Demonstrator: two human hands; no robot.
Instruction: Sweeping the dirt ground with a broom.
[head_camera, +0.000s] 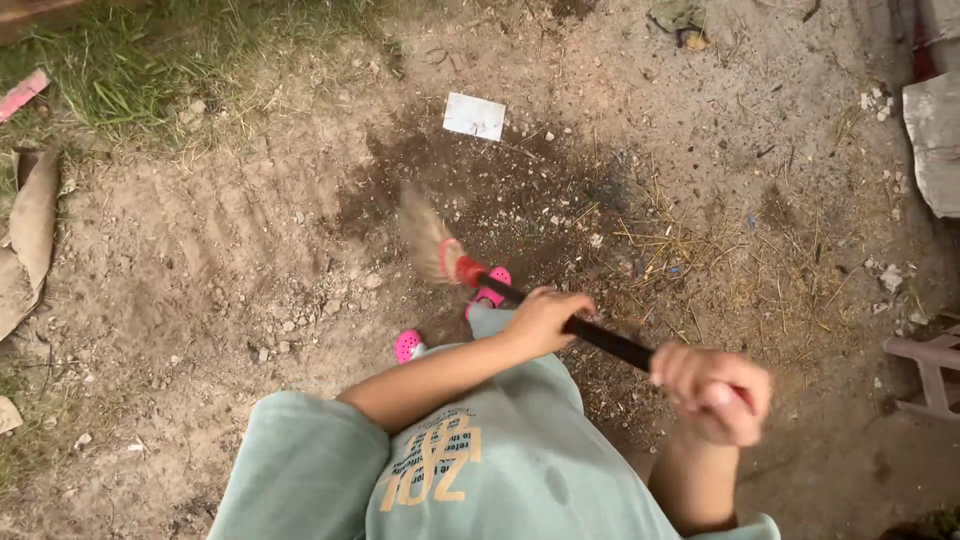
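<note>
Head view: the person looks down at bare ground (200, 280) of packed dirt scattered with small stones and dry straw. Both hands are closed around the black handle of a broom (600, 338). The left hand (545, 318) grips the handle at mid-length; the right hand (715, 390) grips its near upper end, and is blurred. The handle runs from lower right to upper left. A red collar joins it to the straw-coloured bristles (425, 238), which are blurred and sit at or just above the dirt, ahead of the pink shoes (488, 285). The bristles lie at the left edge of a dark patch of soil (480, 190), with a white paper scrap (474, 116) at the far edge of that patch. Dry straw litter (690, 250) spreads to the right of the patch. Grass (130, 60) borders the far left, with a brown cardboard piece (30, 230) at the left edge. A grey slab (935, 140) and part of a pale plastic frame (930, 370) stand at the right edge. Judgement: a sweeping stroke is in hand across the dark patch. The next move calls for keeping both hands firm on the handle and holding the bristles low against the dirt so that loose debris is carried along.
</note>
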